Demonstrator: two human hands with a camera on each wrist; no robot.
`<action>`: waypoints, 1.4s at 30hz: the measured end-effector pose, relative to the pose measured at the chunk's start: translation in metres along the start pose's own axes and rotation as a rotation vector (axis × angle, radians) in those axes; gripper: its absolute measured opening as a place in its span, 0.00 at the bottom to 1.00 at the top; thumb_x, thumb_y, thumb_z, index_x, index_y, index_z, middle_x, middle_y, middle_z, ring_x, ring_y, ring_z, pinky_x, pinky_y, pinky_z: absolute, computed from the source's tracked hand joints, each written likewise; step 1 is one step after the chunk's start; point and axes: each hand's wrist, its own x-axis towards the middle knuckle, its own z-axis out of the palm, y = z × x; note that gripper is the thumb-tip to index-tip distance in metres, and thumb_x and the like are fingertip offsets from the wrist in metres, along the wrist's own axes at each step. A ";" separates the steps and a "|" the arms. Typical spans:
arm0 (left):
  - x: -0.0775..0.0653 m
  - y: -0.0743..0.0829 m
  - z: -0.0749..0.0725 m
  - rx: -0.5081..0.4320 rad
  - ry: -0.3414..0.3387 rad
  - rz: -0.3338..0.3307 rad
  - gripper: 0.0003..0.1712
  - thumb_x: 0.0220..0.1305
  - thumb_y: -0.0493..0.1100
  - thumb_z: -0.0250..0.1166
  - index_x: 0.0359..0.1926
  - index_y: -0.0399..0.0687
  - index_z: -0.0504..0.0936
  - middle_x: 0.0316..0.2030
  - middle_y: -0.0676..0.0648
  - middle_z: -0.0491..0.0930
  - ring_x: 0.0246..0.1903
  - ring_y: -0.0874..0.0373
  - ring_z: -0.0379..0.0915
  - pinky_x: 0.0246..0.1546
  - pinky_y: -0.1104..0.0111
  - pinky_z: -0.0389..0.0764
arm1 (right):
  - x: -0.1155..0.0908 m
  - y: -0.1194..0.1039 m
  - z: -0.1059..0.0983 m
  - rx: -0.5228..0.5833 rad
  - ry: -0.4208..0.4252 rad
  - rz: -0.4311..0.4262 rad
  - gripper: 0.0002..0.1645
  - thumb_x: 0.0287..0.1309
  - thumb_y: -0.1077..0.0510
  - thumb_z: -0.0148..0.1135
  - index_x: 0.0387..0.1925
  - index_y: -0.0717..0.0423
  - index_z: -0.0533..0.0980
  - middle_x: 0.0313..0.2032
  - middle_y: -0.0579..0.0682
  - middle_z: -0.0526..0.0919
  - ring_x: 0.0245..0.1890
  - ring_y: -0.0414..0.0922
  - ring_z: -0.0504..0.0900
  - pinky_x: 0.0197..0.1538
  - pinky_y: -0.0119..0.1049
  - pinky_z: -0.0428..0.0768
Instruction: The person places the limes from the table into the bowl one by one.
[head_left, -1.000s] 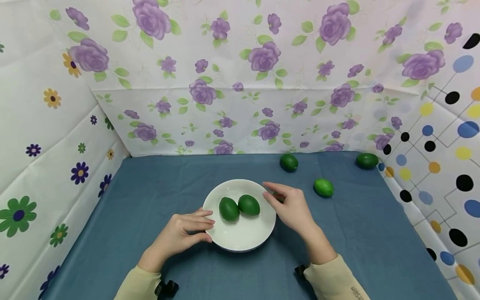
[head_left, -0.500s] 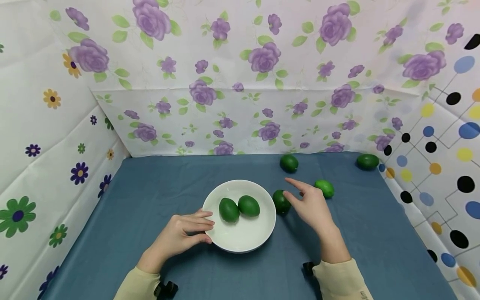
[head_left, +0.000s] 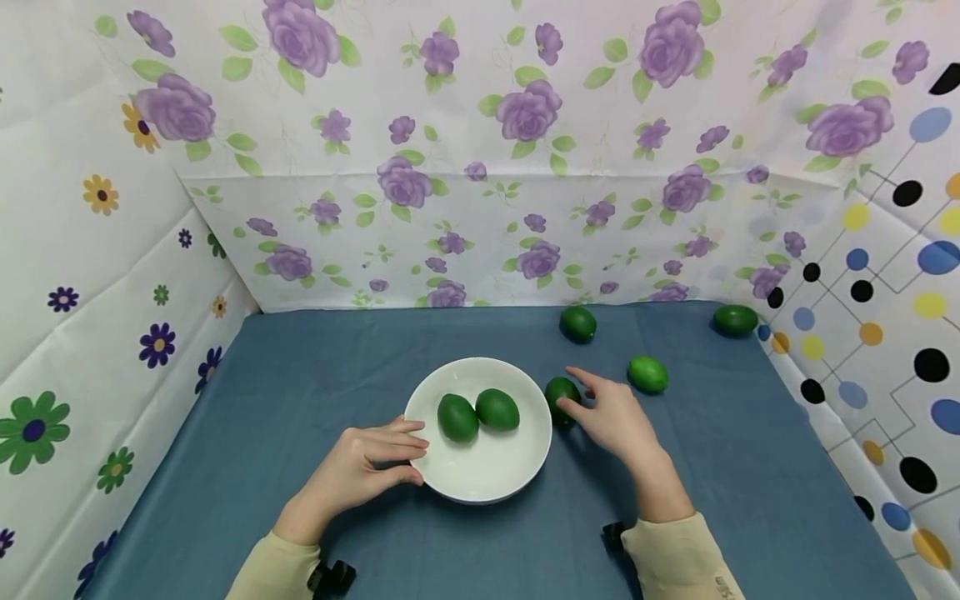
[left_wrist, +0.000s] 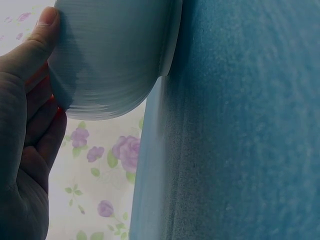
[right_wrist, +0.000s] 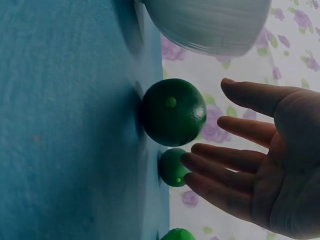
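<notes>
A white bowl [head_left: 480,479] stands on the blue cloth with two dark green limes inside, a left one [head_left: 457,418] and a right one [head_left: 497,410]. My left hand [head_left: 378,462] grips the bowl's left rim, fingers over the edge and thumb low on the side. In the left wrist view the bowl's outer wall [left_wrist: 110,60] lies against that hand [left_wrist: 30,100]. Just right of the bowl rests another dark green lime [right_wrist: 174,112]. My right hand [head_left: 611,417] hovers over this lime's right side, thumb and fingers spread and holding nothing.
Farther back on the blue cloth [head_left: 337,350] lie a dark lime [head_left: 577,324], a brighter green lime [head_left: 647,375] and one by the right wall [head_left: 734,321]. Patterned sheets [head_left: 480,200] enclose the back and both sides.
My right hand has drawn back from the bowl's right rim, uncovering the lime beside it, then shifted slightly left again over that lime. The left hand and bowl stay put.
</notes>
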 end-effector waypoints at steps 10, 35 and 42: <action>0.000 0.001 0.000 -0.008 -0.001 -0.004 0.22 0.47 0.43 0.81 0.47 0.50 0.90 0.42 0.47 0.88 0.51 0.42 0.82 0.65 0.59 0.72 | 0.002 -0.001 0.011 -0.068 -0.028 0.020 0.38 0.64 0.42 0.65 0.71 0.47 0.68 0.61 0.59 0.78 0.57 0.58 0.78 0.53 0.58 0.81; 0.000 0.001 -0.001 -0.008 -0.007 -0.021 0.22 0.47 0.43 0.81 0.46 0.51 0.90 0.42 0.48 0.88 0.52 0.47 0.81 0.65 0.60 0.71 | 0.004 0.000 0.019 -0.074 -0.053 0.066 0.39 0.67 0.46 0.63 0.75 0.47 0.63 0.64 0.61 0.74 0.58 0.59 0.78 0.52 0.57 0.81; 0.000 0.001 -0.001 -0.010 -0.006 -0.023 0.22 0.47 0.43 0.81 0.46 0.51 0.90 0.41 0.47 0.88 0.51 0.43 0.82 0.65 0.59 0.71 | 0.004 0.000 0.018 -0.066 -0.053 0.061 0.39 0.67 0.45 0.64 0.75 0.47 0.63 0.63 0.61 0.75 0.57 0.59 0.78 0.52 0.57 0.81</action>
